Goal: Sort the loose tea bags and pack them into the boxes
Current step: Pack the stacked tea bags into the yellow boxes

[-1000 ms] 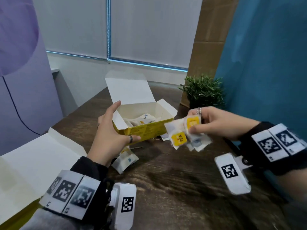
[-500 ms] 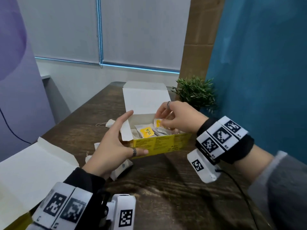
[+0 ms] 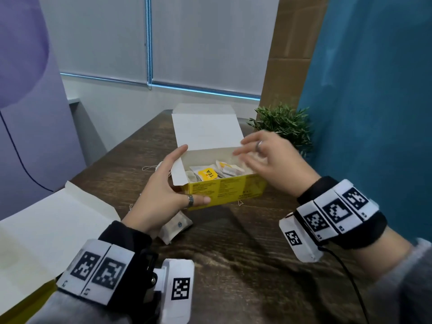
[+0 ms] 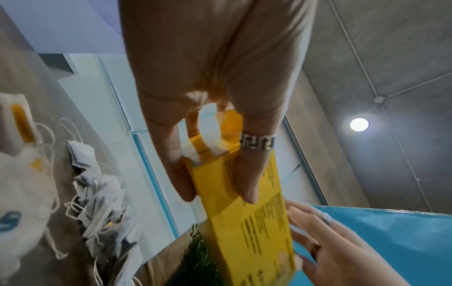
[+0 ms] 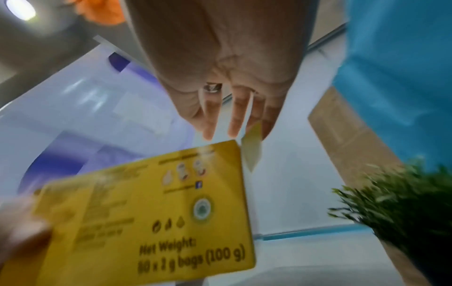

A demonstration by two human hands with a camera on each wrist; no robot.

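Note:
An open yellow tea box [image 3: 224,191] stands mid-table with its white lid [image 3: 205,129] up. Several tea bags [image 3: 208,175] lie inside, one showing a yellow TEA tag. My left hand [image 3: 187,176] grips the box's left end, thumb on the front wall and fingers at the side flap; the left wrist view shows the same hold on the box [image 4: 244,193]. My right hand [image 3: 245,155] hovers over the box's right end, fingers spread and empty, and is blurred. The right wrist view shows its straight fingers [image 5: 234,120] above the box [image 5: 171,212].
One loose tea bag [image 3: 175,226] lies below my left hand, and a heap of loose bags [image 4: 97,203] with strings sits left of the box. A second open box [image 3: 46,230] lies at the near left. A small green plant [image 3: 282,125] stands behind the right hand by the blue wall.
My right hand carried a bunch of tea bags into the yellow box, let them go, and now rises out empty. My left hand has kept its hold on the box.

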